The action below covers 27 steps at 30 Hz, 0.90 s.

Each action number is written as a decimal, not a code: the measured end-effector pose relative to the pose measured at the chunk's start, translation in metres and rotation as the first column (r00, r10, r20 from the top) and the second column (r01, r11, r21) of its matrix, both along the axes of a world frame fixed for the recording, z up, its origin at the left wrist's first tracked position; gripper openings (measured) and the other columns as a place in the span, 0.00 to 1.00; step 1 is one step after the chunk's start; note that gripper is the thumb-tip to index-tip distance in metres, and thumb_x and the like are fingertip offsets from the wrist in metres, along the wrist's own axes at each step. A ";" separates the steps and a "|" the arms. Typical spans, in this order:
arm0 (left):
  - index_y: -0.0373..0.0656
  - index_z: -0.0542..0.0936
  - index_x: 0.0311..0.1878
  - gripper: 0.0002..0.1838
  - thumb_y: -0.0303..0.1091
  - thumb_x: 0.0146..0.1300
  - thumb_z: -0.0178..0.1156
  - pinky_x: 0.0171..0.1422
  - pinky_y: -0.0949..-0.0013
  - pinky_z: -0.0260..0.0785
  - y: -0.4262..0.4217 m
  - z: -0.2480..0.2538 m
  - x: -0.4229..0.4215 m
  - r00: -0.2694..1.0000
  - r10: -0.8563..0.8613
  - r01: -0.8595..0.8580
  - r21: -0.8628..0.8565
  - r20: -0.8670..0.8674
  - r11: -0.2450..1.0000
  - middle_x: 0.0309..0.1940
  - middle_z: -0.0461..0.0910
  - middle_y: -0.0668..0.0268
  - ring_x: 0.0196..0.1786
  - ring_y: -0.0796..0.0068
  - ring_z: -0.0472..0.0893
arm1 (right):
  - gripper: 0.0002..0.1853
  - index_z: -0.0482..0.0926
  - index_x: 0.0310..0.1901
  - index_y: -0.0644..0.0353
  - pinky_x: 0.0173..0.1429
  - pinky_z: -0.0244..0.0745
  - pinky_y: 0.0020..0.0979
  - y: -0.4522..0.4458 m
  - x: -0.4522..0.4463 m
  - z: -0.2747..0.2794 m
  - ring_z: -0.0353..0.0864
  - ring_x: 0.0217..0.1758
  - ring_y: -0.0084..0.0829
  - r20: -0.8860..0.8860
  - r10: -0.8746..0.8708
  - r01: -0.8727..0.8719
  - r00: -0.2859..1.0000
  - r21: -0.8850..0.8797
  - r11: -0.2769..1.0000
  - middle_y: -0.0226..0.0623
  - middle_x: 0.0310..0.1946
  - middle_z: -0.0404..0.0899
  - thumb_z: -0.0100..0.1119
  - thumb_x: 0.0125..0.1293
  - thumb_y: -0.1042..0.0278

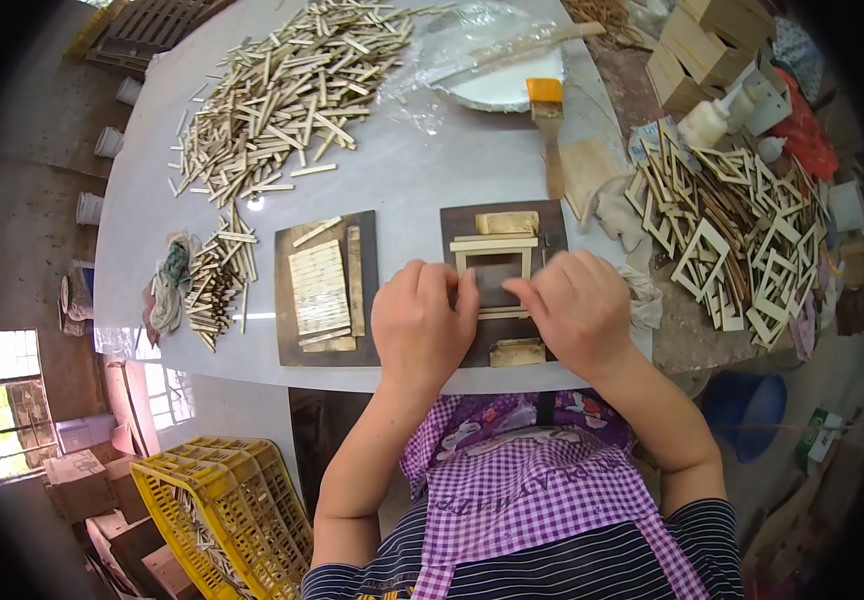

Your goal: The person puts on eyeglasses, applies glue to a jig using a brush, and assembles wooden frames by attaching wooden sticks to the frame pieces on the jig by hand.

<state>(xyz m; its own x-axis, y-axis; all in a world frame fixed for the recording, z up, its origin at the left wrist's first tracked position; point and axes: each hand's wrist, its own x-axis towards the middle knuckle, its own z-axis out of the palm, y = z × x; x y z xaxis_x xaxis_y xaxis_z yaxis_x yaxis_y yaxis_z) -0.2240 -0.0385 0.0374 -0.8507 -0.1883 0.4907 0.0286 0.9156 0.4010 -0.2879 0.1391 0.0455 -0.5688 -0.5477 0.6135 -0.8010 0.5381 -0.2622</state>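
Observation:
A small rectangular frame of pale wooden strips point(500, 245) lies in a dark jig board point(454, 222) with wooden blocks at its top and bottom. My left hand point(415, 322) is closed at the frame's left side, thumb along the side strip. My right hand point(584, 308) is closed at the right side, its thumb over the side strip and its fingers curled, slightly blurred. Both hands hide the lower parts of the side strips. Left of them, a second dark board point(286, 290) holds a row of pale strips point(320, 290) laid side by side.
Loose wooden strips point(287, 95) are heaped at the back left, with a smaller pile point(220, 275) nearer. A brush point(548, 130) rests beside a plastic-covered white basin point(497, 85). Finished frames point(742, 235) pile up at right. A yellow crate point(242, 510) stands below left.

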 end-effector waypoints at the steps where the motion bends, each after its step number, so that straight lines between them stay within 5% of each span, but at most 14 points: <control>1: 0.42 0.78 0.30 0.11 0.30 0.59 0.73 0.32 0.62 0.71 -0.004 0.002 0.003 1.000 0.009 -0.009 -0.008 -0.017 1.000 0.24 0.79 0.64 0.27 0.62 0.80 | 0.17 0.72 0.30 0.56 0.32 0.68 0.40 0.003 0.003 0.006 0.74 0.29 0.41 -0.006 0.022 -0.022 1.000 -0.035 0.999 0.35 0.25 0.72 0.77 0.57 0.67; 9: 0.43 0.76 0.30 0.12 0.23 0.55 0.73 0.30 0.64 0.67 -0.043 0.024 0.044 0.957 0.082 -0.092 -0.021 -0.277 0.996 0.23 0.77 0.67 0.25 0.67 0.77 | 0.19 0.73 0.31 0.56 0.31 0.65 0.39 0.011 0.015 0.028 0.72 0.27 0.41 -0.052 0.119 -0.126 0.991 -0.169 0.977 0.35 0.25 0.74 0.81 0.52 0.68; 27: 0.40 0.78 0.30 0.10 0.23 0.57 0.73 0.30 0.65 0.71 -0.110 0.024 0.131 0.879 0.358 -0.329 0.144 -0.314 0.933 0.24 0.78 0.64 0.25 0.67 0.79 | 0.14 0.77 0.36 0.59 0.39 0.71 0.41 -0.073 0.036 0.023 0.76 0.33 0.42 -0.003 0.310 -0.310 0.951 -0.057 0.949 0.37 0.32 0.78 0.77 0.57 0.69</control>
